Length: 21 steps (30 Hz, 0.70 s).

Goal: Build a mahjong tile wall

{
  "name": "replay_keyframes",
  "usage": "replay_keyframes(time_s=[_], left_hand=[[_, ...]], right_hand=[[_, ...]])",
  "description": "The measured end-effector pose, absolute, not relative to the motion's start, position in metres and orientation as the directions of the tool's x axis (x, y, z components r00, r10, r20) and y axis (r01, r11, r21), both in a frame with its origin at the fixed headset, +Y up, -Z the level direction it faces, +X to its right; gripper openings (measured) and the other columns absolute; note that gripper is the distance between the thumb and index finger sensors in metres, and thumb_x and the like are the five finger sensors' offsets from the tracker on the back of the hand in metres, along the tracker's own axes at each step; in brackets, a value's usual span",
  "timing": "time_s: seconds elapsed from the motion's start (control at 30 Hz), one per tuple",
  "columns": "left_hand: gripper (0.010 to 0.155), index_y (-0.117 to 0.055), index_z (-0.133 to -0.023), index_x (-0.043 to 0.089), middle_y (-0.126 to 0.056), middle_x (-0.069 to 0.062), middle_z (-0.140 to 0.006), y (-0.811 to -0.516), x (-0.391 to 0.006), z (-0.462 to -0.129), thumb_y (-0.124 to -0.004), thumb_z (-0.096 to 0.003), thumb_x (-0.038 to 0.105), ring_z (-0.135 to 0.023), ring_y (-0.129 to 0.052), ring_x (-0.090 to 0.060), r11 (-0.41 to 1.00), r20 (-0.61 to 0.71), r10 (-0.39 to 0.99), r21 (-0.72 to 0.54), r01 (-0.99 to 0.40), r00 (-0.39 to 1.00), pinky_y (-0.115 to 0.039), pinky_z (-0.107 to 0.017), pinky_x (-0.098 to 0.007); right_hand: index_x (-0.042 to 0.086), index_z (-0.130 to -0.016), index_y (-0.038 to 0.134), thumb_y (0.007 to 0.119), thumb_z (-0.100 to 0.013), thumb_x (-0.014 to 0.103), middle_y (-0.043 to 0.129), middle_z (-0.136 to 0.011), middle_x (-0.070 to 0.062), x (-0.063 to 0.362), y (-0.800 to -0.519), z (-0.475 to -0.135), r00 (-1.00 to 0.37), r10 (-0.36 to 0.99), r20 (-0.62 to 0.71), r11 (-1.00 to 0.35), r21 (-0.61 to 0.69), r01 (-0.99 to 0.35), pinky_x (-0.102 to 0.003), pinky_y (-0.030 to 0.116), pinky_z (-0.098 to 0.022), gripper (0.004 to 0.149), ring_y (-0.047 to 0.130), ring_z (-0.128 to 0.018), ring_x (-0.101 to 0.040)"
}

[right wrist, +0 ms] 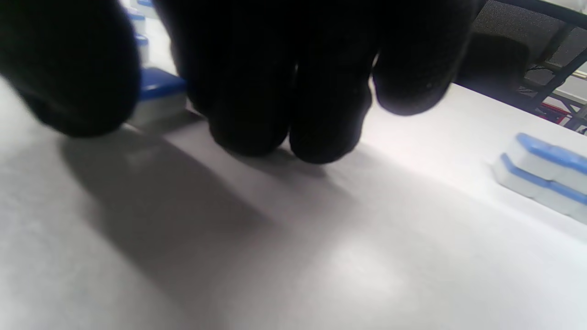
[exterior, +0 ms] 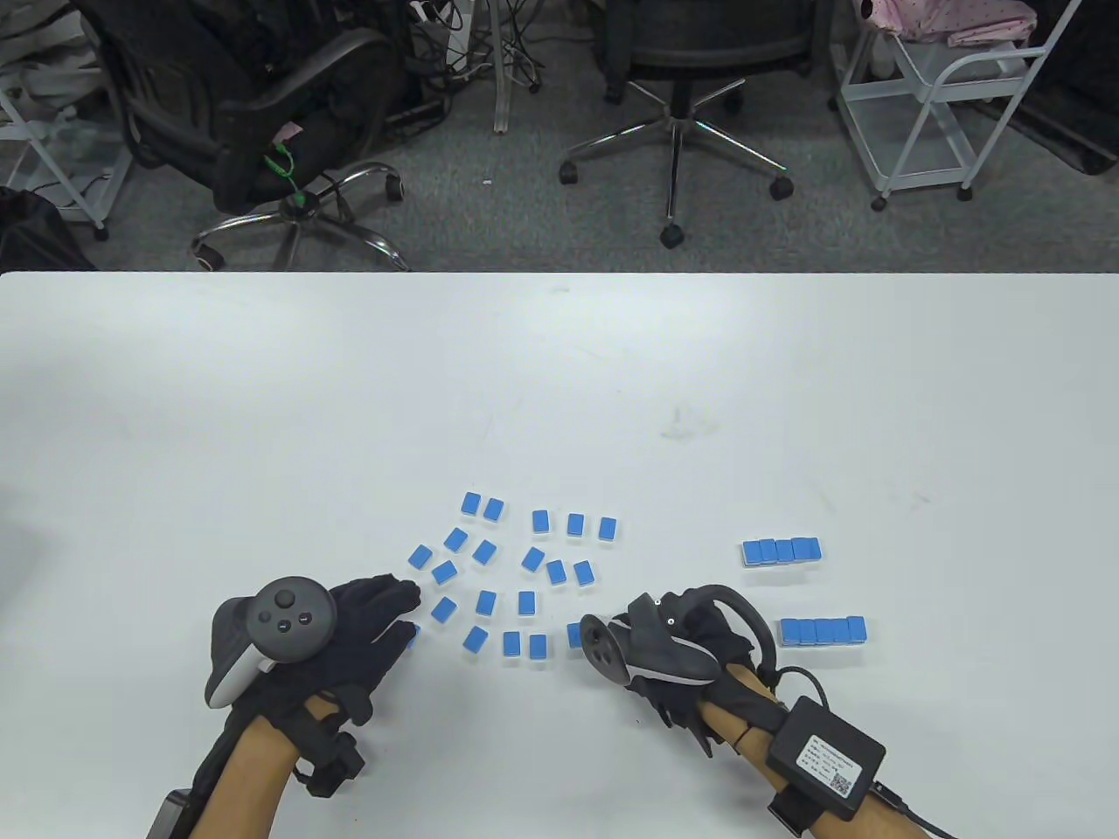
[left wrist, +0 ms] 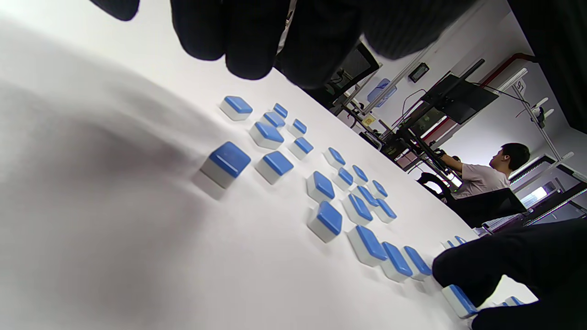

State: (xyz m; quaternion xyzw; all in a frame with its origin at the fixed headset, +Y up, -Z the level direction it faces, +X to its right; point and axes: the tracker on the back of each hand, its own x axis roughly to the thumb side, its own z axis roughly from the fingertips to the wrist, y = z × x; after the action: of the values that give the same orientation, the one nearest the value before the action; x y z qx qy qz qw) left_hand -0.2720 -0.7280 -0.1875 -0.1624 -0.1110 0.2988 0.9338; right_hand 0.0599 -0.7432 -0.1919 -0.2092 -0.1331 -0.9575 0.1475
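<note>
office | swivel chairs point(exterior: 673, 114), floor cables point(exterior: 455, 52), white cart point(exterior: 944, 96) (colleague at desk point(left wrist: 486, 176))

Scattered blue-backed tiles point(exterior: 526, 603) left of two tile rows point(exterior: 781, 551)

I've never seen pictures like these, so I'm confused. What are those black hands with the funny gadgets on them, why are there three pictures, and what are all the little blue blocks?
Those are a person's two hands in black gloves. The left hand and right hand each wear a tracker strapped on the back; the fingers don't hold it. One camera looks down at the white table. The other two sit on the wrists, so you see dark fingers hanging in from the top. The blocks are loose mahjong tiles, blue side up, scattered between the hands. On the right, two neat tile rows are already lined up. The right hand touches a tile at the pile's edge. The left hand holds nothing.
</note>
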Motion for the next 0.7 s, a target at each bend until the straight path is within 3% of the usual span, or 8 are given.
replay_keyframes(time_s=[0.1,0.23,0.43,0.5,0.57,0.7], left_hand=[[0.061,-0.062,-0.108,0.027,-0.055,-0.006,-0.117,-0.728,-0.272,-0.187,-0.063,-0.0526,0.052,-0.109,-0.047,-0.038,0.770,0.111,0.594,-0.368,-0.522,0.797,-0.037,-0.078,-0.065],[0.061,-0.062,-0.108,0.027,-0.055,-0.007,-0.117,-0.728,-0.271,-0.187,-0.063,-0.0526,0.052,-0.109,-0.048,-0.038,0.769,0.112,0.593,-0.371,-0.520,0.797,-0.037,-0.078,-0.065],[0.061,-0.062,-0.108,0.027,-0.055,-0.006,-0.117,-0.728,-0.272,-0.186,-0.063,-0.0526,0.052,-0.109,-0.047,-0.038,0.768,0.110,0.595,-0.369,-0.524,0.796,-0.037,-0.078,-0.065],[0.061,-0.062,-0.108,0.027,-0.055,-0.006,-0.117,-0.728,-0.273,-0.186,-0.063,-0.0526,0.052,-0.109,-0.047,-0.038,0.767,0.107,0.597,-0.365,-0.527,0.795,-0.037,-0.078,-0.065],[0.061,-0.062,-0.108,0.027,-0.055,-0.006,-0.117,-0.727,-0.274,-0.186,-0.063,-0.0525,0.052,-0.109,-0.047,-0.038,0.770,0.107,0.596,-0.359,-0.528,0.796,-0.037,-0.078,-0.065],[0.061,-0.062,-0.108,0.027,-0.055,-0.006,-0.117,-0.727,-0.273,-0.188,-0.063,-0.0526,0.052,-0.110,-0.047,-0.038,0.767,0.107,0.599,-0.364,-0.529,0.794,-0.037,-0.078,-0.065]], right_hand=[[0.029,-0.091,0.070,0.088,-0.028,0.054,0.094,-0.076,0.000,0.061,-0.743,-0.190,-0.878,-0.189,0.439,-0.936,0.190,0.296,-0.056,0.074,-0.059,0.070,0.094,-0.070,-0.029],[0.029,-0.084,0.078,0.091,-0.031,0.046,0.096,-0.071,0.003,0.055,-0.745,-0.185,-0.866,-0.192,0.461,-0.952,0.125,0.278,-0.054,0.075,-0.059,0.057,0.096,-0.067,-0.027],[0.032,-0.079,0.082,0.091,-0.028,0.051,0.098,-0.067,0.006,0.062,-0.733,-0.190,-0.867,-0.197,0.457,-0.958,0.100,0.270,-0.055,0.072,-0.065,0.055,0.093,-0.073,-0.025],[0.033,-0.079,0.080,0.090,-0.028,0.051,0.097,-0.068,0.007,0.089,-0.708,-0.205,-0.920,-0.155,0.360,-0.981,0.056,0.187,-0.056,0.071,-0.066,0.055,0.092,-0.075,-0.025],[0.034,-0.082,0.078,0.089,-0.031,0.050,0.095,-0.072,0.006,0.136,-0.680,-0.228,-0.981,-0.085,0.177,-0.996,0.022,0.090,-0.057,0.067,-0.068,0.054,0.088,-0.080,-0.026],[0.037,-0.084,0.074,0.088,-0.033,0.047,0.091,-0.081,0.006,0.225,-0.666,-0.260,-0.987,0.069,-0.148,-0.997,0.030,-0.075,-0.061,0.057,-0.074,0.054,0.080,-0.089,-0.029]])
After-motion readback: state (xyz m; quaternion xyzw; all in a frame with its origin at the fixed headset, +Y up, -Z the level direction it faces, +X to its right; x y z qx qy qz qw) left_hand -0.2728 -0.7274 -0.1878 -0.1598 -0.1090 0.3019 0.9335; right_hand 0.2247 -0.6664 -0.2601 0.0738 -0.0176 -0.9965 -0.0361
